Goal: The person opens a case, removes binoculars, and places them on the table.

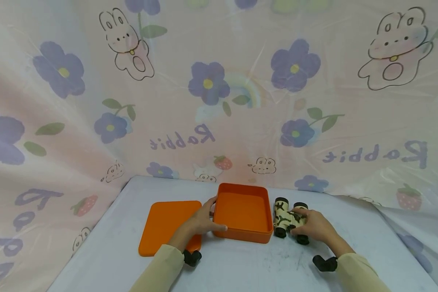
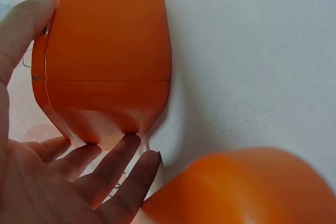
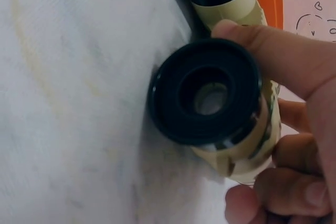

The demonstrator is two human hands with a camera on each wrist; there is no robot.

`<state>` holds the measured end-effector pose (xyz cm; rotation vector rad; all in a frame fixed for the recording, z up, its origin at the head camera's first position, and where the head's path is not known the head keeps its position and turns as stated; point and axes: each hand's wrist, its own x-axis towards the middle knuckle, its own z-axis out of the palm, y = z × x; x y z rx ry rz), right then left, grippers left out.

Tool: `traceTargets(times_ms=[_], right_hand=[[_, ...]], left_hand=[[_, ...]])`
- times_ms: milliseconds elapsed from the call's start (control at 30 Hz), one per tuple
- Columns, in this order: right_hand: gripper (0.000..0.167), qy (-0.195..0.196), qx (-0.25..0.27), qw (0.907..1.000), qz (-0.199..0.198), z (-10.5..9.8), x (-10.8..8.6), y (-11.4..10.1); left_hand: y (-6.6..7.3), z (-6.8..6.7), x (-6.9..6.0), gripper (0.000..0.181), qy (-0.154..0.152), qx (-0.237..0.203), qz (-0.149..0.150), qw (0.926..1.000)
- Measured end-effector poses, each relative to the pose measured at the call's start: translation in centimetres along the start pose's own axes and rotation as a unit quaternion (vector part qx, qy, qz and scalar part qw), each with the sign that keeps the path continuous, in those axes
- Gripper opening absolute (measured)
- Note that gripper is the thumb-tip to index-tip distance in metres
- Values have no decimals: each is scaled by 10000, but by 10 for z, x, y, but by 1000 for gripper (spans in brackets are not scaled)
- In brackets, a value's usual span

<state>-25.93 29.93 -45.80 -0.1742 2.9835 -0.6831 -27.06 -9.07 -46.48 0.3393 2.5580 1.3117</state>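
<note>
An open orange box (image 1: 240,235) sits in the middle of the table. My left hand (image 1: 203,220) grips its left side; in the left wrist view, the thumb lies at one edge of the box (image 2: 107,35) and the fingertips press its wall. Just right of the box lie camouflage-patterned binoculars (image 1: 282,217) with black ends. My right hand (image 1: 316,225) holds their right barrel between thumb and fingers. One black eyepiece (image 3: 170,98) faces the right wrist camera. The box looks bare inside. A flat orange lid (image 1: 165,223) lies on the table left of the box, partly behind my left forearm.
The white table (image 1: 248,267) has grey smudges near the box. A curtain with rabbits and purple flowers (image 1: 294,69) hangs behind and beside it. Black wrist-worn pieces sit at my left cuff (image 1: 192,258) and right cuff (image 1: 324,263).
</note>
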Motion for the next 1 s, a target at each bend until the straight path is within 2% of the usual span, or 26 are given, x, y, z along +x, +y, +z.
traceTargets(times_ms=[400, 733, 867, 1000], right_hand=[[88, -30, -143, 9999, -57, 2, -1, 0], [88, -66, -198, 9995, -257, -5, -4, -3], [76, 233, -85, 9993, -296, -15, -7, -15], [67, 847, -131, 9953, -461, -30, -10, -35]], left_hand=[[1, -1, -6, 115, -32, 6, -57, 10000], [8, -6, -6, 111, -117, 146, 93, 9998], [13, -15, -4, 106, -42, 397, 329, 9987], [24, -33, -4, 97, 472, 860, 847, 9916]])
